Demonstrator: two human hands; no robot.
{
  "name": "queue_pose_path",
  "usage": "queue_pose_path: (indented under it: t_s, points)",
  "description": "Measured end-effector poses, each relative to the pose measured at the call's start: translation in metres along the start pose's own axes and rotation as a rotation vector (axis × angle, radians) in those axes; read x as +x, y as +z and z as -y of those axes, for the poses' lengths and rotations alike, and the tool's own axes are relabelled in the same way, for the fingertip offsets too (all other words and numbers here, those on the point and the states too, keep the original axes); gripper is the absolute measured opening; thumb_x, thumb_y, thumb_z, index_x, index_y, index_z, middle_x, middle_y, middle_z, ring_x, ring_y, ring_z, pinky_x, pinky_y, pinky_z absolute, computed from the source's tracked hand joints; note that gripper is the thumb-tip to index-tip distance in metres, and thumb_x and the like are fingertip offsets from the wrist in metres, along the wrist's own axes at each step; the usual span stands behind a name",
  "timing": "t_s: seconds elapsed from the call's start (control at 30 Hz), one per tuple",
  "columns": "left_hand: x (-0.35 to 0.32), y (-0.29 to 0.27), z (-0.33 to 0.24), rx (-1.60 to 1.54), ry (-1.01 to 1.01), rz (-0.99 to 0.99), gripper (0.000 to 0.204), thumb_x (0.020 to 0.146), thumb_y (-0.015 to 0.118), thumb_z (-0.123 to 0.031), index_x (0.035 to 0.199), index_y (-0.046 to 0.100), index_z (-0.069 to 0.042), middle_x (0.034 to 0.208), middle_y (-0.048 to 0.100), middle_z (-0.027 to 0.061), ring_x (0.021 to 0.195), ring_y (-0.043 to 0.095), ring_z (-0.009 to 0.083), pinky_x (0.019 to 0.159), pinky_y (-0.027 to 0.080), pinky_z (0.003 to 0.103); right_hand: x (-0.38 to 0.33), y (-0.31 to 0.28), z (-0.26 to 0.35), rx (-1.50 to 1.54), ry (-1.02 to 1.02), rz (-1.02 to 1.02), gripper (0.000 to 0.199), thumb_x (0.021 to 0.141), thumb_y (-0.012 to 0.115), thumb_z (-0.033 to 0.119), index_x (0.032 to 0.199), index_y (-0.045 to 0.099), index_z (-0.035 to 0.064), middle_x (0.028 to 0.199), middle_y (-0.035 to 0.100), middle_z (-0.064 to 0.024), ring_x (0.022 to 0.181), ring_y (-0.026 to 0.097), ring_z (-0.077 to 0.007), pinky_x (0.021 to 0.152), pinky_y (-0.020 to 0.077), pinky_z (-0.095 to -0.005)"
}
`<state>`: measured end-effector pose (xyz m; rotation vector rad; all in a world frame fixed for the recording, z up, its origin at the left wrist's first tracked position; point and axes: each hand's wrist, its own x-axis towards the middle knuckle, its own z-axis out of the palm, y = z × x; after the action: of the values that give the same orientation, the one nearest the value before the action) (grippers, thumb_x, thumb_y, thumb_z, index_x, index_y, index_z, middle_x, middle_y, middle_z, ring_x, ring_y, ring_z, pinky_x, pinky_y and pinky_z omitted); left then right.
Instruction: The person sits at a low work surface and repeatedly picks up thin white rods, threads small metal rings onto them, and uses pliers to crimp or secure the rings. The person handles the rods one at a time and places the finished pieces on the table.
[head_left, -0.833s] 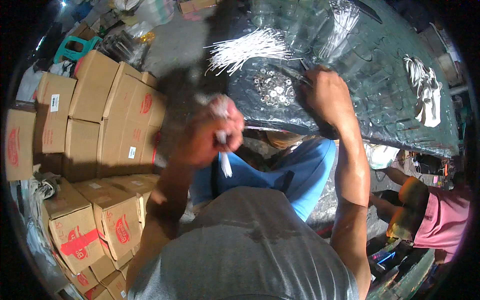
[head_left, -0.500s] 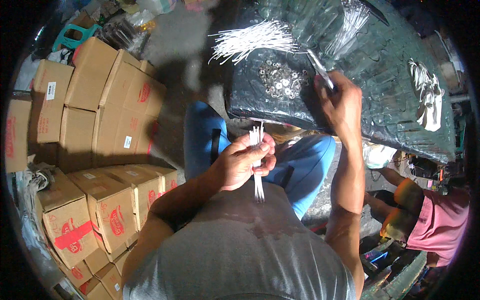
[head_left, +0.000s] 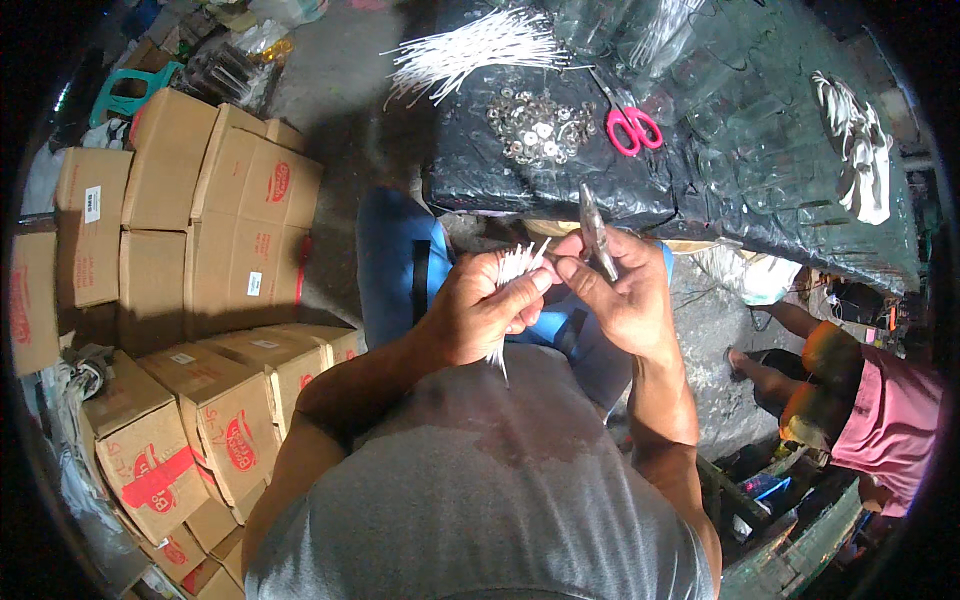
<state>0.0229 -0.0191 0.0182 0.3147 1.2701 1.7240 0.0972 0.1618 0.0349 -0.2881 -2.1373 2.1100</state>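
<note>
My left hand (head_left: 490, 308) is closed around a bundle of thin white wicks (head_left: 518, 262) in front of my chest. Their upper ends fan out above the fingers, and the lower ends hang below the fist. Close beside it, my right hand (head_left: 622, 300) grips a silver metal tool that looks like pliers (head_left: 597, 232), its narrow end pointing up. The right fingertips meet the left ones near one wick's end; what lies between them is too small to make out. On the black-covered table (head_left: 590, 190) are small round metal discs (head_left: 540, 130), pink-handled scissors (head_left: 634, 128) and a pile of white wicks (head_left: 480, 50).
More white strands (head_left: 665, 30) and several clear glasses (head_left: 740, 130) stand farther right, with white gloves (head_left: 858, 150) near the table's right end. Cardboard boxes (head_left: 160, 290) are stacked at my left. Another person in a pink garment (head_left: 890, 420) is at the right.
My right hand has come from the table, near the scissors, down to my left hand with the pliers-like tool. The scissors' pink handles are now uncovered. The view has shifted slightly.
</note>
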Motion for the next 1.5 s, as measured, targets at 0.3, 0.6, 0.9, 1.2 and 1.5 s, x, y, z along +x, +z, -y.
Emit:
queue_pose_path:
  t_s: [0.3,0.6,0.9,1.2,1.5]
  points:
    - [0.001,-0.002,-0.008,0.329,0.104,-0.017,0.029,0.1,0.061,-0.014,0.126,0.066,-0.002,0.075,0.058,-0.0033,0.068,0.05,0.0048,0.058,0.043,0.024,0.002,-0.004,0.003,-0.289,-0.07,0.074,0.012,0.087,0.076,0.008,0.095,0.071,0.001,0.078,0.067,-0.0022,0.07,0.056,-0.0077,0.063,0.0468,-0.0274]
    - [0.002,-0.005,-0.005,0.158,0.038,-0.009,0.017,0.1,0.06,-0.013,0.111,0.064,0.0,0.077,0.058,-0.0011,0.065,0.05,0.0054,0.057,0.042,0.023,0.003,-0.006,-0.007,-0.172,-0.06,0.069,0.007,0.089,0.069,0.007,0.093,0.068,0.0011,0.079,0.066,-0.0029,0.073,0.058,-0.009,0.065,0.0472,-0.0274]
    - [0.007,-0.005,0.001,0.118,0.123,-0.096,0.015,0.101,0.06,-0.014,0.106,0.062,0.0,0.072,0.058,0.0006,0.059,0.049,0.0061,0.051,0.039,0.023,0.004,0.004,-0.027,0.142,-0.059,-0.075,0.011,0.096,0.067,0.008,0.102,0.067,-0.0015,0.085,0.067,-0.0038,0.075,0.06,-0.0095,0.068,0.0487,-0.0252]
    - [0.006,-0.004,-0.01,-0.037,0.077,-0.032,0.018,0.102,0.058,-0.019,0.101,0.065,-0.002,0.078,0.061,-0.0006,0.06,0.049,0.004,0.05,0.037,0.02,0.003,0.016,-0.028,0.347,-0.083,-0.079,0.007,0.097,0.064,0.004,0.101,0.065,-0.0022,0.086,0.069,-0.0061,0.076,0.063,-0.0112,0.07,0.0521,-0.0265]
    - [0.004,-0.008,-0.015,0.086,0.063,-0.043,0.02,0.102,0.056,-0.018,0.1,0.066,-0.001,0.075,0.058,-0.0016,0.06,0.047,0.0032,0.051,0.038,0.021,0.005,0.012,-0.023,0.291,-0.011,-0.044,0.008,0.097,0.064,0.002,0.103,0.066,-0.0028,0.089,0.071,-0.0063,0.078,0.064,-0.011,0.071,0.0532,-0.0264]
